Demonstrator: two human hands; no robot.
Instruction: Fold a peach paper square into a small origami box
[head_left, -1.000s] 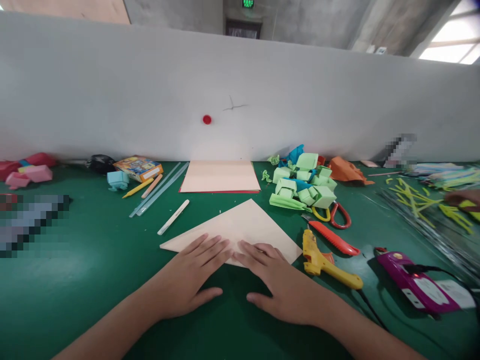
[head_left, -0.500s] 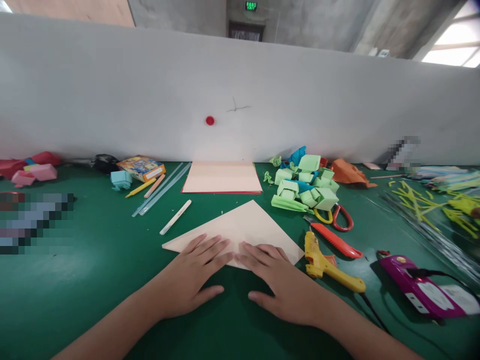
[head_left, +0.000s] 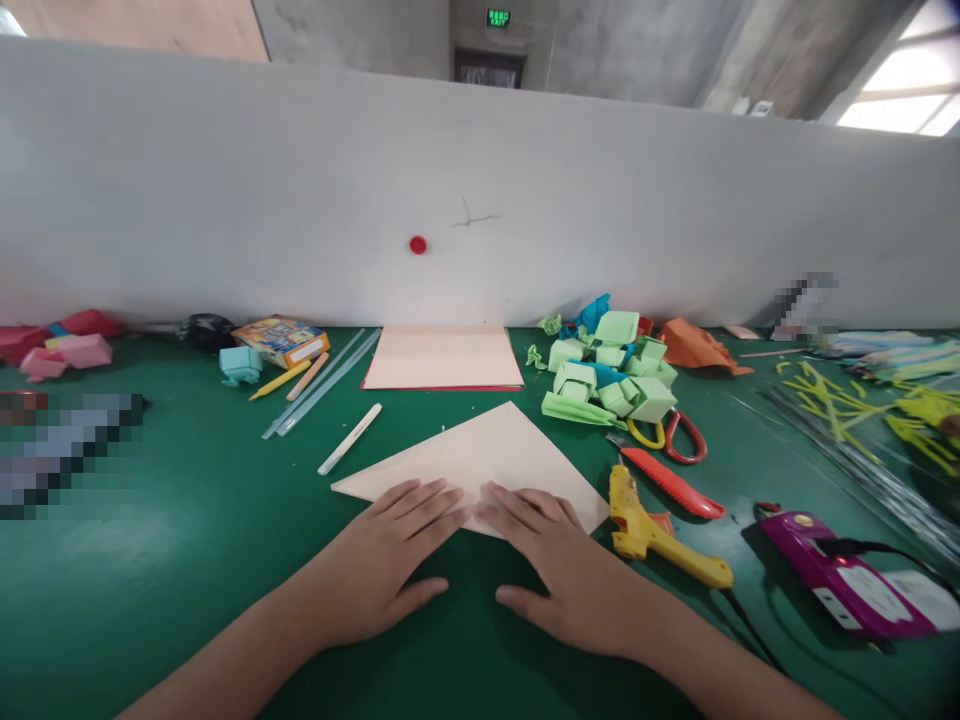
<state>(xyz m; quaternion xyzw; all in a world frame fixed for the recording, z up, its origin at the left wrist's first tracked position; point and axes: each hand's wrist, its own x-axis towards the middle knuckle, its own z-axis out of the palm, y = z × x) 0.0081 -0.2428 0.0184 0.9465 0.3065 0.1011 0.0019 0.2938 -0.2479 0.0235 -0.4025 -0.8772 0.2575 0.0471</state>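
Observation:
A pale peach sheet folded into a triangle (head_left: 487, 450) lies on the green table (head_left: 187, 540) in front of me. My left hand (head_left: 390, 560) rests flat, fingers stretched out, with its fingertips on the near folded edge. My right hand (head_left: 562, 570) lies flat beside it, fingers spread, fingertips also pressing that edge. The two index fingers almost meet at the middle of the fold. Neither hand holds anything.
A stack of peach paper (head_left: 442, 357) lies against the white partition (head_left: 480, 190). Green folded paper pieces (head_left: 611, 375), scissors (head_left: 671, 435), a red cutter (head_left: 671, 480), a yellow glue gun (head_left: 656, 530) and a purple device (head_left: 840, 575) are on the right. Glue sticks (head_left: 322, 385) and pens lie to the left.
Both hands have slid slightly toward me along the fold; the view has shifted a little. The paper stays in place.

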